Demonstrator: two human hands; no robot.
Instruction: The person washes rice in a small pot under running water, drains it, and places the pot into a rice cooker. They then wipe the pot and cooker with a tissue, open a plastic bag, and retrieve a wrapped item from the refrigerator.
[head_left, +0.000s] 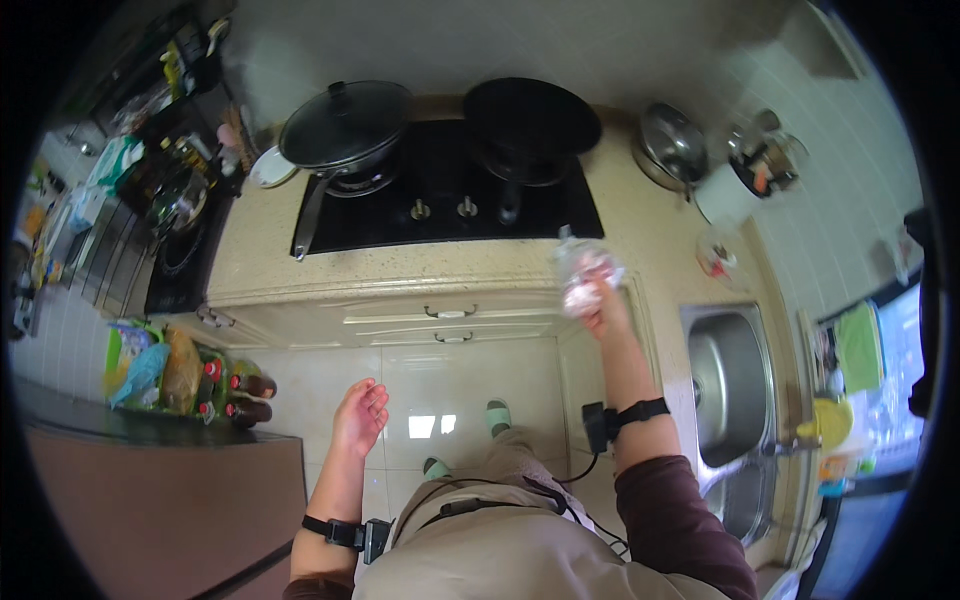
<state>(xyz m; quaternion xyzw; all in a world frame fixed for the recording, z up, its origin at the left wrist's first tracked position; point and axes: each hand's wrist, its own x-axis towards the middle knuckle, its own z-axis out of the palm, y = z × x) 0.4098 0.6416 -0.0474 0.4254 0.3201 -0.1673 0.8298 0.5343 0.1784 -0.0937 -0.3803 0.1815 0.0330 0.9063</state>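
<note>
My right hand (598, 321) grips a clear plastic bag (586, 271) with pink and whitish contents, perhaps raw meat; blur hides the detail. It holds the bag around the counter's front edge, near the right front corner of the black gas hob (442, 202). Nothing is in my left hand (361, 415), which hangs over the tiled floor with palm partly turned up and fingers loosely curled. On the left burner stands a pan with a dark lid (346, 124). A black wok or pan (532, 116) sits over the right burner.
To the right is a double-bowl steel sink (727, 382). A metal pot (671, 146) and a white utensil holder (727, 193) stand at the back right. Oil bottles (251, 397) and bags occupy the floor at left, beside a brown cabinet-like surface (172, 495).
</note>
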